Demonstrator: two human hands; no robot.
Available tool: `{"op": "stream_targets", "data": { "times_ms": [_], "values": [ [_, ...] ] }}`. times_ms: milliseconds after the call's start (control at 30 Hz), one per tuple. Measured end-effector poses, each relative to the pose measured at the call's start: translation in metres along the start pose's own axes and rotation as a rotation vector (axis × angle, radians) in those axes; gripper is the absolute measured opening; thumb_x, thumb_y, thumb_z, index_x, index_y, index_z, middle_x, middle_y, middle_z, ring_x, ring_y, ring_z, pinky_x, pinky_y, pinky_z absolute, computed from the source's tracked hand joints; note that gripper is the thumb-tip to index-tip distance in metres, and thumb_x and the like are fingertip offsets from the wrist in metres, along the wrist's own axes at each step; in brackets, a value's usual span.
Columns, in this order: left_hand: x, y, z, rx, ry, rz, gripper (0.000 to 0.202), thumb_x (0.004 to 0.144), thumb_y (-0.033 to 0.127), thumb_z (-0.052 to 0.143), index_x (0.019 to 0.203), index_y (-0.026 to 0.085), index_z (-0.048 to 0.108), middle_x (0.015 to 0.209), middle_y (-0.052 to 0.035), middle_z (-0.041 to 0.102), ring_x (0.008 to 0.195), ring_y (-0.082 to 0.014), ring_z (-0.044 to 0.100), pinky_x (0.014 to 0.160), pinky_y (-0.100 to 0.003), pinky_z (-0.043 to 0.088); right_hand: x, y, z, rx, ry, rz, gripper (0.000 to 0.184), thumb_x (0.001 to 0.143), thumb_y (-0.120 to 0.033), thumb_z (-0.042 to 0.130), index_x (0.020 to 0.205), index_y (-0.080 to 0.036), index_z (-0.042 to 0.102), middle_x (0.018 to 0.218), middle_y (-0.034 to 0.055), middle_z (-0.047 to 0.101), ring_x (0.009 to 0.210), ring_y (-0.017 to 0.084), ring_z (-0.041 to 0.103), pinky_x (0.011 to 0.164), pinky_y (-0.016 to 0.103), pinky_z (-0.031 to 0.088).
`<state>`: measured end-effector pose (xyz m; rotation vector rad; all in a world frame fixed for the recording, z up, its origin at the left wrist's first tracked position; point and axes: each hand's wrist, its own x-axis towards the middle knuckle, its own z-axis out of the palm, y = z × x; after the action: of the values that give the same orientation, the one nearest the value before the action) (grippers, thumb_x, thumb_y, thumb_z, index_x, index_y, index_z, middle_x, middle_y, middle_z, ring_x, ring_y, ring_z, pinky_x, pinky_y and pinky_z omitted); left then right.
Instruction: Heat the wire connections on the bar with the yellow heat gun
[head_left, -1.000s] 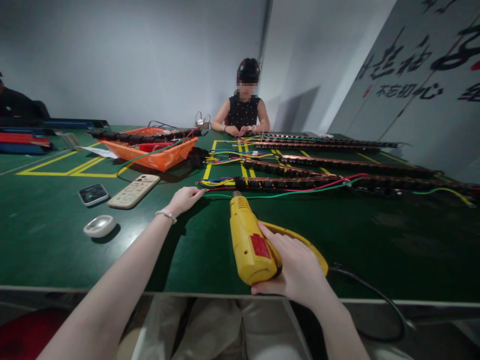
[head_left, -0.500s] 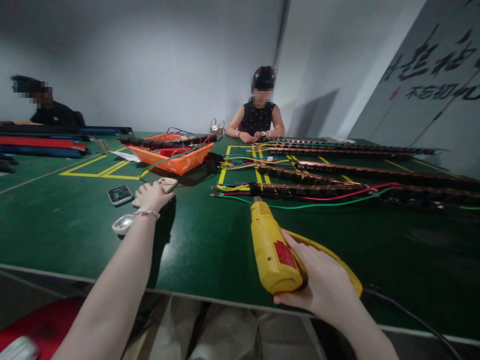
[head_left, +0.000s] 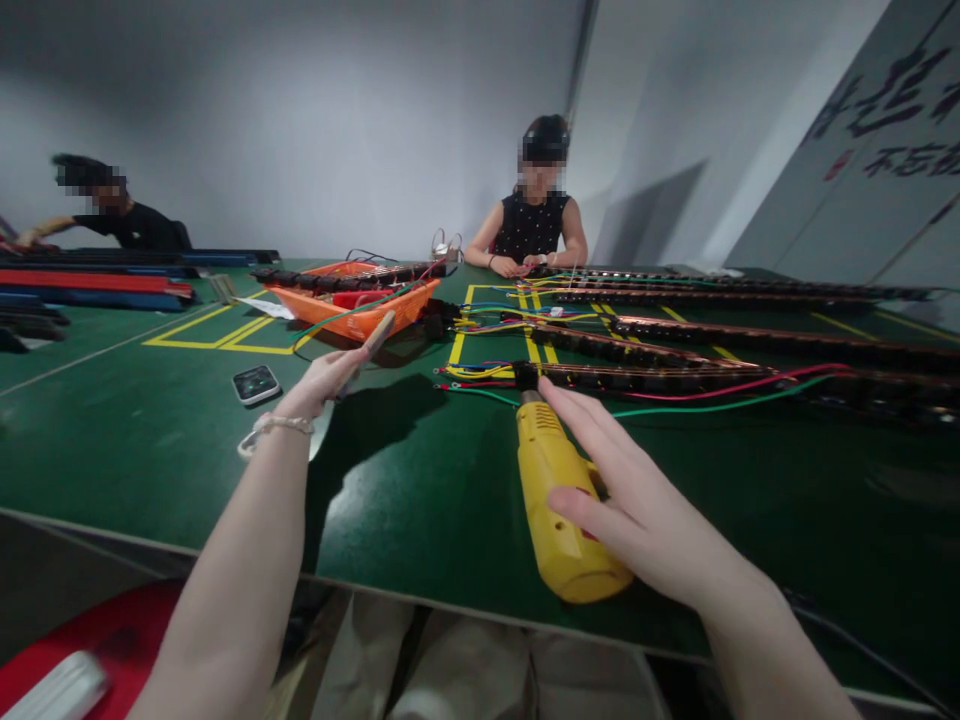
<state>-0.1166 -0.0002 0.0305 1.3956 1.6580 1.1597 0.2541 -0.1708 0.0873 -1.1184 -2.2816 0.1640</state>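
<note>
Holding beige remote (head_left: 373, 338), left hand (head_left: 324, 381) closed on it; right hand (head_left: 634, 500) open over yellow heat gun (head_left: 559, 500). Orange basket (head_left: 360, 305) & wire strips (head_left: 637, 375) far on bench (head_left: 150, 440).

Heat gun (head_left: 559, 505) handle behind right hand (head_left: 637, 510)

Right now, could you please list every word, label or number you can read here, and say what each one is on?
"不忘": small black characters on the wall banner, cut off by the frame edge.
Large black brush characters above them: cropped, not readable.
Red label on the yellow heat gun: covered by the right hand.
Screen of the small device: too small to read.
</note>
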Motion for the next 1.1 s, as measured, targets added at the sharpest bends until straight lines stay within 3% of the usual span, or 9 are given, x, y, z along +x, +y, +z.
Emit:
{"op": "stream_targets", "data": {
  "times_ms": [100, 167, 267, 367, 467, 600, 733, 867, 1100],
  "values": [
    [-0.024, 0.028, 0.026, -0.507, -0.334, 0.071, 0.078, 0.076, 0.07, 0.031, 0.12, 0.008, 0.048, 0.094, -0.0118, 0.063, 0.09, -0.0244, 0.058, 0.078, -0.039, 0.049, 0.043, -0.005, 0.002, 0.026, 0.002, -0.042, 0.076, 0.087, -0.057, 0.04, 0.148, -0.028, 0.006, 0.148, 0.006, 0.021, 0.134, 0.025, 0.027, 0.107, 0.043, 0.029],
    [-0.042, 0.044, 0.045, -0.717, -0.499, 0.138, 0.081, 0.077, 0.071, 0.022, 0.124, 0.01, 0.045, 0.101, -0.0128, 0.063, 0.099, -0.0269, 0.058, 0.082, -0.041, 0.049, 0.071, -0.005, 0.007, 0.021, 0.036, -0.074, 0.08, 0.086, -0.06, 0.038, 0.148, -0.025, 0.001, 0.149, 0.0086, 0.018, 0.134, 0.027, 0.025, 0.107, 0.048, 0.027],
    [-0.061, 0.054, 0.069, -0.836, -0.663, 0.119, 0.079, 0.075, 0.072, 0.025, 0.124, 0.014, 0.046, 0.104, -0.0118, 0.063, 0.103, -0.0299, 0.057, 0.085, -0.045, 0.049, 0.102, -0.003, 0.016, 0.008, 0.062, -0.074, 0.086, 0.085, -0.065, 0.036, 0.148, -0.022, -0.005, 0.146, 0.0127, 0.024, 0.132, 0.031, 0.028, 0.102, 0.052, 0.031],
    [-0.071, 0.055, 0.082, -0.867, -0.763, 0.036, 0.078, 0.074, 0.071, 0.029, 0.125, 0.014, 0.046, 0.107, -0.012, 0.063, 0.106, -0.0317, 0.056, 0.087, -0.048, 0.048, 0.114, -0.002, 0.023, -0.048, 0.096, -0.033, 0.086, 0.085, -0.066, 0.032, 0.148, -0.021, -0.005, 0.143, 0.0146, 0.029, 0.13, 0.032, 0.031, 0.099, 0.051, 0.034],
    [-0.077, 0.057, 0.089, -0.958, -0.728, 0.063, 0.078, 0.075, 0.07, 0.027, 0.126, 0.015, 0.046, 0.112, -0.0115, 0.061, 0.109, -0.0314, 0.055, 0.089, -0.047, 0.047, 0.109, -0.002, 0.028, -0.158, 0.127, -0.075, 0.083, 0.085, -0.065, 0.032, 0.148, -0.019, 0.003, 0.142, 0.0164, 0.03, 0.128, 0.032, 0.034, 0.099, 0.05, 0.034],
    [-0.081, 0.062, 0.091, -1.005, -0.66, 0.122, 0.078, 0.074, 0.072, 0.026, 0.127, 0.018, 0.046, 0.113, -0.0107, 0.061, 0.108, -0.0309, 0.054, 0.089, -0.046, 0.047, 0.095, 0.001, 0.032, -0.249, -0.004, -0.204, 0.078, 0.085, -0.066, 0.032, 0.147, -0.022, 0.016, 0.139, 0.0151, 0.034, 0.123, 0.031, 0.039, 0.097, 0.048, 0.036],
    [-0.081, 0.065, 0.088, -0.844, -0.645, 0.137, 0.088, 0.071, 0.079, 0.016, 0.128, 0.018, 0.045, 0.106, -0.0103, 0.062, 0.103, -0.0324, 0.056, 0.081, -0.046, 0.05, 0.087, 0.003, 0.032, -0.208, -0.066, -0.276, 0.084, 0.083, -0.067, 0.036, 0.148, -0.026, 0.002, 0.144, 0.0128, 0.029, 0.126, 0.03, 0.038, 0.097, 0.047, 0.035],
    [-0.077, 0.064, 0.084, -0.715, -0.614, 0.165, 0.093, 0.07, 0.081, 0.009, 0.127, 0.017, 0.045, 0.11, -0.0106, 0.061, 0.102, -0.0305, 0.057, 0.079, -0.042, 0.05, 0.078, 0.004, 0.026, -0.112, -0.077, -0.212, 0.088, 0.085, -0.063, 0.037, 0.146, -0.023, -0.011, 0.144, 0.0104, 0.031, 0.124, 0.027, 0.042, 0.098, 0.044, 0.035],
    [-0.068, 0.062, 0.075, -0.74, -0.624, 0.273, 0.084, 0.074, 0.074, 0.026, 0.128, 0.012, 0.043, 0.11, -0.0133, 0.06, 0.102, -0.0275, 0.057, 0.081, -0.04, 0.05, 0.039, 0.005, 0.021, -0.048, -0.022, 0.031, 0.086, 0.087, -0.055, 0.041, 0.146, -0.024, -0.013, 0.137, 0.0082, 0.043, 0.118, 0.024, 0.049, 0.095, 0.039, 0.041]
  ]
}}
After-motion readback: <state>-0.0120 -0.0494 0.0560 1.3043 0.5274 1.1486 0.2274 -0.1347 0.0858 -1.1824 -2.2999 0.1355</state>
